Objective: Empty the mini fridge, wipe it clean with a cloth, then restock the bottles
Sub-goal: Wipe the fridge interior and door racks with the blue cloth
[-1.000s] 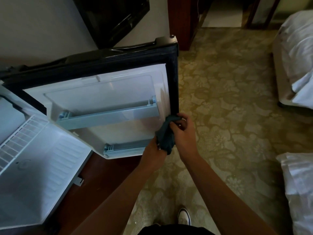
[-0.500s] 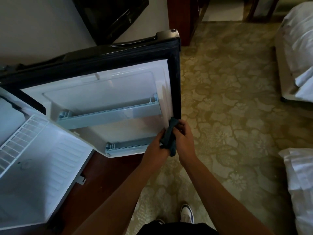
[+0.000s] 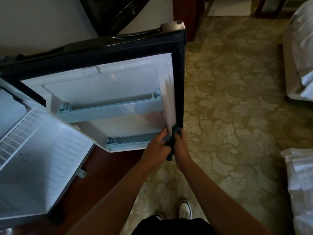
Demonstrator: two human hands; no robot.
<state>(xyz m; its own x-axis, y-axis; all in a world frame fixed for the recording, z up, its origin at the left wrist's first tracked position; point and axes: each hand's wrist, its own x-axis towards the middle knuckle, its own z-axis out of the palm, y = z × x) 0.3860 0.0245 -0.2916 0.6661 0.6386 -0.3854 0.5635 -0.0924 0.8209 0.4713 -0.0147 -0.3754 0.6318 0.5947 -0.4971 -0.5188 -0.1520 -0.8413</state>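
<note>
Fridge (image 3: 42,158) stands empty, door (image 3: 105,85) open; both my hands, left (image 3: 156,146) and right (image 3: 181,144), pinch the cloth (image 3: 172,143) at the door's lower corner; pressing hard could swing it away.

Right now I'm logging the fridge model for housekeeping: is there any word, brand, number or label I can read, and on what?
None can be read.
Fridge door: its inner liner and two door shelves show no print.
Fridge interior: a small round mark on the floor, too blurred to read.
Cloth, held by both hands: plain, no label visible.
</note>
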